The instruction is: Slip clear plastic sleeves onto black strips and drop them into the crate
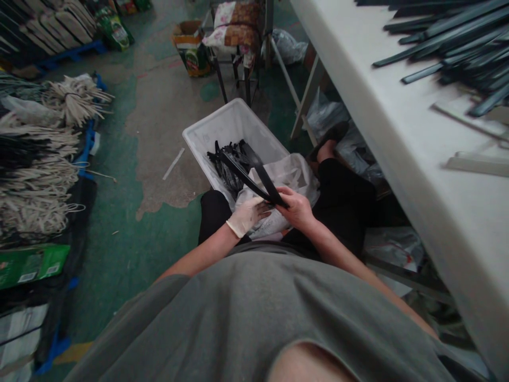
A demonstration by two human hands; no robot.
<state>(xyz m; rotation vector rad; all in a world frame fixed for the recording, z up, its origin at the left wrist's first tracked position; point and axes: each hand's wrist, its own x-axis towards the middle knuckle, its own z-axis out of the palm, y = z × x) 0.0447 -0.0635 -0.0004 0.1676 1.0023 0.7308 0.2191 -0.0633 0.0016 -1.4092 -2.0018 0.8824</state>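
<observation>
My right hand, bare, grips a black strip between thumb and fingers, near where its two lengths come together. The strip rises from there in a narrow loop over the bin. My left hand, in a pale glove with darkened fingertips, meets the same end of the strip from the left, its fingers partly hidden. Under both hands a white plastic bag lies over my lap and the bin's near end. The pale plastic bin stands between my knees, with many short black pieces inside.
To my right runs a white table bearing a pile of dark strips. Bundles of cream cord lie along the left. Ahead stand a cushioned stool and a cardboard box. Plastic bags lie below the table.
</observation>
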